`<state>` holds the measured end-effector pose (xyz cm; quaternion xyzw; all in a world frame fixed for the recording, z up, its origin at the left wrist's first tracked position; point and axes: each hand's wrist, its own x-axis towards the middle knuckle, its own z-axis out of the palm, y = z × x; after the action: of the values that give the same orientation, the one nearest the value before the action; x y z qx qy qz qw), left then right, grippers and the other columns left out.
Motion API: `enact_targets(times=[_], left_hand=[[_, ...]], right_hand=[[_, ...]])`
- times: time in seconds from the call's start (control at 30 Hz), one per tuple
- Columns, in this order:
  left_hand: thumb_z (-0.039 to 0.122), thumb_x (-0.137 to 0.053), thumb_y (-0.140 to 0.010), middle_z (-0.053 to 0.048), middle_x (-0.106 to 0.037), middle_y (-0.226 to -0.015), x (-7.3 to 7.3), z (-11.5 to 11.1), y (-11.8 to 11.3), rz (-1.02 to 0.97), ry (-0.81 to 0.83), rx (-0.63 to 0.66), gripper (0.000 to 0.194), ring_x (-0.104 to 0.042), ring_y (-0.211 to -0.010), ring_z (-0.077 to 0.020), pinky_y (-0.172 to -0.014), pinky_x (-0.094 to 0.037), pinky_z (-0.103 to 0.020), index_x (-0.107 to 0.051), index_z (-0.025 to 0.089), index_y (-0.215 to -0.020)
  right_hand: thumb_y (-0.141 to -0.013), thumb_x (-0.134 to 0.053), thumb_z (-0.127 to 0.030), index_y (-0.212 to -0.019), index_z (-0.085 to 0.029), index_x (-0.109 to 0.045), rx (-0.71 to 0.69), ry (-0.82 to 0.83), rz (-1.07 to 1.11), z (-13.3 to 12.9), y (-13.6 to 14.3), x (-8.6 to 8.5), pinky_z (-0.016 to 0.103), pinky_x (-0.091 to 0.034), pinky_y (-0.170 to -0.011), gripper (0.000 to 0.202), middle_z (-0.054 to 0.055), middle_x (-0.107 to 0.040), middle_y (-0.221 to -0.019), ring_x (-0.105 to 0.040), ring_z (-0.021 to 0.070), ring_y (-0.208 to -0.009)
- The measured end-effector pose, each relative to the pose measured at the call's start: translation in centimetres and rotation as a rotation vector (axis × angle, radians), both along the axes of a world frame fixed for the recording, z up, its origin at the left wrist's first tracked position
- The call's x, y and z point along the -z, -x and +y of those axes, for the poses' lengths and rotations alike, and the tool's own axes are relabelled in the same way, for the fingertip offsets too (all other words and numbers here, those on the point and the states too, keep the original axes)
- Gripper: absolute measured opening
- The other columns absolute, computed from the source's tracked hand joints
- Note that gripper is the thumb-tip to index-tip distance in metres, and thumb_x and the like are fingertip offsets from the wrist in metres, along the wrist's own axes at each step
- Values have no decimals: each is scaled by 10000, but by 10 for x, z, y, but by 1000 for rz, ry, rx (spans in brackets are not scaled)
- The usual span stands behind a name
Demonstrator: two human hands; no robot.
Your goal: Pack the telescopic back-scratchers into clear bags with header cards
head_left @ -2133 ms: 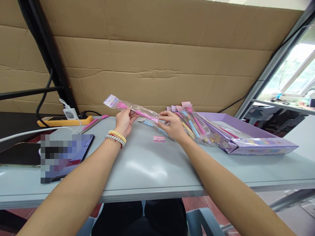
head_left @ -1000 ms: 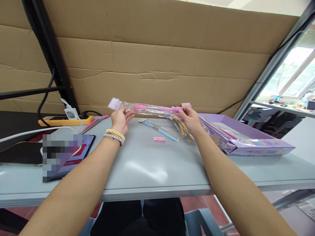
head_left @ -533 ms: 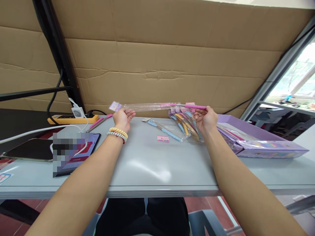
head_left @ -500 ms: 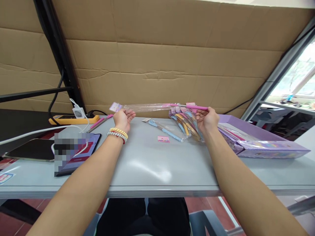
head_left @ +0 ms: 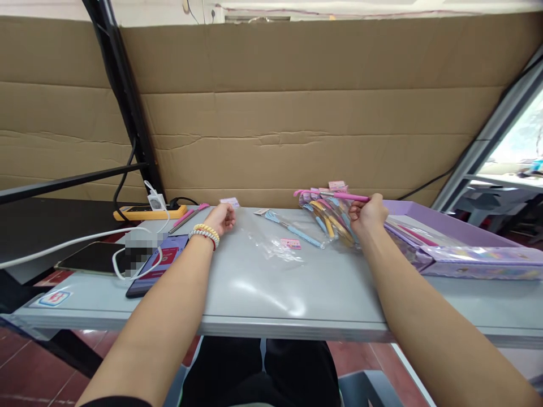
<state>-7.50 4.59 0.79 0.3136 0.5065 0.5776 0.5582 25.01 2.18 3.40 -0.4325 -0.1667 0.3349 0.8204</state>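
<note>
My right hand (head_left: 368,213) is closed on the handle end of a pink stick-like tool (head_left: 345,196), whose hooked tip points left above a pile of bagged items (head_left: 328,217) with blue, yellow and pink handles. My left hand (head_left: 224,219) has curled fingers and pinches the end of a clear plastic bag (head_left: 274,244), which trails rightward over the grey table (head_left: 263,294). A white and purple card (head_left: 229,202) shows just behind that hand. One bagged blue item (head_left: 294,229) and a small pink card (head_left: 291,243) lie in the middle.
A purple open box (head_left: 479,263) stands at the right. On the left are a phone with a lit screen (head_left: 159,263), a dark phone (head_left: 91,257), white cables, a yellow power strip (head_left: 148,212) and pink and grey sticks (head_left: 189,216). Cardboard (head_left: 271,113) stands behind.
The pink tool has come out of the clear bag, which has dropped from its stretched position onto the table. The view has shifted slightly.
</note>
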Motion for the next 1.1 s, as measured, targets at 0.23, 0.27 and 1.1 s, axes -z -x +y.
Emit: enact_targets(times=[0.23, 0.27, 1.1], left_hand=[[64, -692, -509, -46, -534, -558, 9, 2, -7, 507, 15, -95, 326, -605, -840, -293, -658, -412, -319, -407, 219, -541], [65, -712, -482, -62, -561, -612, 9, 2, -7, 576, -36, -186, 372, -589, -950, -326, -746, -414, -351, -386, 227, -559], [520, -407, -879, 2, -549, -543, -11, -26, -67, -58, -517, 115, 355, -554, -505, -140, -562, -441, -270, -446, 196, -738]], right_hand=[[-859, -345, -143, -636, -171, -434, -202, -40, -94, -3, 23, 2, 145, -200, -235, 242, -27, -469, -394, -373, 67, -297], [-862, -345, -144, -642, -171, -439, -214, -48, -96, -3, 25, 3, 146, -204, -232, 241, -26, -475, -394, -380, 70, -298], [-643, -650, -180, -650, -163, -548, -928, 78, -853, -22, 80, 25, 172, -375, -335, 103, 40, -645, -605, -535, 101, -443]])
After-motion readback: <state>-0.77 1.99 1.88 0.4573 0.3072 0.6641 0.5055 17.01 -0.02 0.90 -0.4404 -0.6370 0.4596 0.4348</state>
